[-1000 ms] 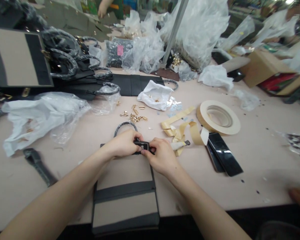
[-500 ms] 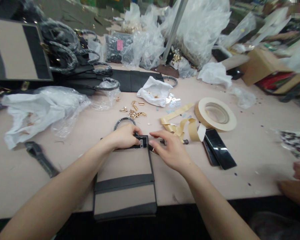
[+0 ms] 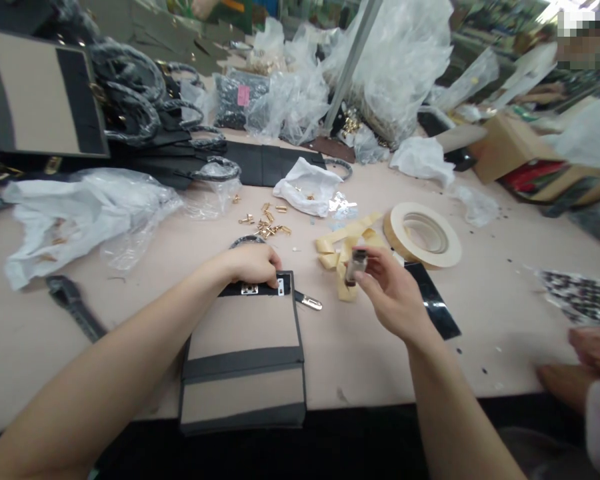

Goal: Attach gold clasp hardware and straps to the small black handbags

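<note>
A beige and dark-striped handbag (image 3: 245,325) lies flat at the table's front edge, its dark top strip turned toward the far side. My left hand (image 3: 255,265) rests over that strip, its fingertips pressed on a small silver metal plate (image 3: 281,287) near the right corner. Another metal plate (image 3: 250,289) sits on the same strip, below my hand. A strap end with a metal fitting (image 3: 310,302) sticks out from the bag's right side. My right hand (image 3: 390,283), raised to the right, is closed around a short greyish tool with a dark end (image 3: 356,268).
Loose gold fittings (image 3: 267,227) lie behind the bag, with crumpled yellow tape (image 3: 347,250) and a tape roll (image 3: 423,233) to the right. A black phone (image 3: 435,303) lies near my right wrist. Another person's hand (image 3: 595,350) is at the right edge.
My right hand has moved right and up from the bag's corner and now holds the short tool. The strap end has come into view. My left hand stays at the bag's top.
</note>
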### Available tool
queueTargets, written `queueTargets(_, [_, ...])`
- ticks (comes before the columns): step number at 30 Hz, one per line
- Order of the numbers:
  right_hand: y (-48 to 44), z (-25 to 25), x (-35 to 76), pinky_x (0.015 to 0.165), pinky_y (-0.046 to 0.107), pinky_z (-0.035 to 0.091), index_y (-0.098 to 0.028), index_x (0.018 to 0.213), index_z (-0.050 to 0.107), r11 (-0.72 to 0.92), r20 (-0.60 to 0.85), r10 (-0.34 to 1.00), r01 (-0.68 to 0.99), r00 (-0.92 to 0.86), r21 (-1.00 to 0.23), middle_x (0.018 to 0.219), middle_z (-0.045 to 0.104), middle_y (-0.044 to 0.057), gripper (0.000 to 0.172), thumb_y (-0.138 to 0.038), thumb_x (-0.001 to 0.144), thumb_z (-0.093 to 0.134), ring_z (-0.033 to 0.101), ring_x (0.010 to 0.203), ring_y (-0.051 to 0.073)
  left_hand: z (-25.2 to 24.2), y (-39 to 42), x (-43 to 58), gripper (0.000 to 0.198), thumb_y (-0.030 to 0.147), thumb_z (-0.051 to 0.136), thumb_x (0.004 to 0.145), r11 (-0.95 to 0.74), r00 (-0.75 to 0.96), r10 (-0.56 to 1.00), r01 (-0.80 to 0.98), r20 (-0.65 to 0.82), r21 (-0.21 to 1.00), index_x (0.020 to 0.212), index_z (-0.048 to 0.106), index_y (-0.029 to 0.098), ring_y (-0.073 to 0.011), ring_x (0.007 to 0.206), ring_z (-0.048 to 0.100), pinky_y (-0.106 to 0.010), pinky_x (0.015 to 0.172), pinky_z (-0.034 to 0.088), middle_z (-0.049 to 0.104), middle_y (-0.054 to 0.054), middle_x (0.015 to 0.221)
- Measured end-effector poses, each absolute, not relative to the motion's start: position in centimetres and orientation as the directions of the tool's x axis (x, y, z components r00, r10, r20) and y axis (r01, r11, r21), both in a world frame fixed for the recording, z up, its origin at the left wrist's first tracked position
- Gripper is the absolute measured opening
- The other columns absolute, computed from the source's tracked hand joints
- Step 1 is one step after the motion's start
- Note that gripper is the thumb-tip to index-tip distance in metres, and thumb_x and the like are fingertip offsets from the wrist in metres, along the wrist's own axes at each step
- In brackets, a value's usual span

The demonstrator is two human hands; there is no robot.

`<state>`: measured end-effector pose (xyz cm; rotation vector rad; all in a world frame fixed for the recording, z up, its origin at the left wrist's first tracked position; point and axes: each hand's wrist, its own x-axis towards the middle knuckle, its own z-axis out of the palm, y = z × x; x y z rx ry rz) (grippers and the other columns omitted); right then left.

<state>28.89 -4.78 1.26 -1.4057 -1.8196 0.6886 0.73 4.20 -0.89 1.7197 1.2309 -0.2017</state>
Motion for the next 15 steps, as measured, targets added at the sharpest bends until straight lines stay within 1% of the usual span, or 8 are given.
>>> queueTargets(2, [-5.2,1.9,28.4,0.077,0.038,0.057,-0.029,0.130,0.055,0.224,0.220,0.974,0.334,-0.049,-0.916,0.107,0.068,0.005,0.033,-0.030,0.097,0.058,0.070,0.091,0.023,-0.8,4.5,0.8,0.020,0.029,0.075,0.066,-0.004,0.488,0.603,0.793,-0.632,0.609,0.084,0.077,0.022,-0.0152,0.056,0.057,-0.027,0.052,0.040,0.069,0.002,0.068])
queueTargets(3, [-5.5,2.1,27.9,0.070,0.035,0.055,-0.029,0.125,0.056,0.185,0.185,0.982,0.294,-0.029,-0.938,0.101,0.068,0.003,0.030,-0.032,0.096,0.059,0.068,0.082,0.021,-0.8,4.5,0.9,0.021,0.030,0.075,0.066,-0.014,0.490,0.602,0.796,-0.631,0.605,0.085,0.077,0.022,-0.0155,0.057,0.057,-0.027,0.053,0.040,0.069,0.002,0.068])
queueTargets(4, [-5.8,2.2,27.3,0.066,0.033,0.052,-0.028,0.118,0.059,0.137,0.137,0.990,0.334,-0.023,-0.932,0.094,0.067,0.001,0.024,-0.032,0.095,0.062,0.066,0.075,0.020,-0.8,4.5,0.8,0.022,0.031,0.075,0.066,-0.041,0.490,0.615,0.802,-0.617,0.596,0.086,0.078,0.023,-0.0159,0.058,0.058,-0.027,0.054,0.041,0.070,0.002,0.068])
queueTargets(5, [-6.1,2.1,26.6,0.066,0.033,0.051,-0.026,0.109,0.063,0.086,0.081,0.996,0.439,-0.030,-0.894,0.088,0.067,0.001,0.017,-0.032,0.093,0.066,0.065,0.072,0.020,-0.7,4.4,0.8,0.022,0.032,0.075,0.066,-0.079,0.492,0.637,0.808,-0.594,0.584,0.087,0.079,0.023,-0.0162,0.061,0.059,-0.027,0.056,0.041,0.070,0.002,0.070])
queueTargets(7, [-6.5,1.6,25.1,0.074,0.036,0.051,-0.023,0.095,0.069,0.029,-0.023,0.998,0.691,-0.065,-0.722,0.085,0.069,0.003,0.010,-0.027,0.088,0.075,0.066,0.077,0.022,-0.6,4.1,0.8,0.023,0.032,0.075,0.066,-0.158,0.508,0.671,0.809,-0.540,0.566,0.087,0.080,0.024,-0.0168,0.066,0.062,-0.026,0.060,0.042,0.072,0.001,0.073])
queueTargets(9, [-6.7,0.7,23.8,0.086,0.038,0.051,-0.020,0.096,0.074,0.058,-0.103,0.985,0.834,-0.136,-0.548,0.096,0.072,0.007,0.012,-0.021,0.085,0.079,0.069,0.092,0.026,-0.4,3.7,0.7,0.021,0.031,0.074,0.067,-0.175,0.522,0.669,0.802,-0.529,0.571,0.086,0.080,0.024,-0.0172,0.067,0.063,-0.026,0.060,0.043,0.073,0.001,0.073])
queueTargets(11, [-6.5,-0.3,23.1,0.088,0.037,0.051,-0.020,0.104,0.075,0.113,-0.161,0.964,0.873,-0.212,-0.474,0.105,0.071,0.009,0.019,-0.018,0.085,0.079,0.069,0.097,0.025,-0.4,3.5,0.6,0.020,0.031,0.071,0.069,-0.123,0.516,0.635,0.802,-0.574,0.585,0.085,0.080,0.024,-0.0174,0.063,0.063,-0.026,0.057,0.042,0.072,0.001,0.070])
queueTargets(15, [-5.3,-1.2,23.3,0.084,0.034,0.050,-0.018,0.100,0.075,0.188,-0.167,0.947,0.894,-0.275,-0.407,0.101,0.070,0.009,0.011,-0.014,0.091,0.069,0.068,0.093,0.024,-0.5,3.7,0.7,0.018,0.030,0.071,0.069,-0.131,0.538,0.600,0.796,-0.592,0.591,0.083,0.081,0.024,-0.0184,0.067,0.067,-0.026,0.060,0.044,0.075,0.001,0.073])
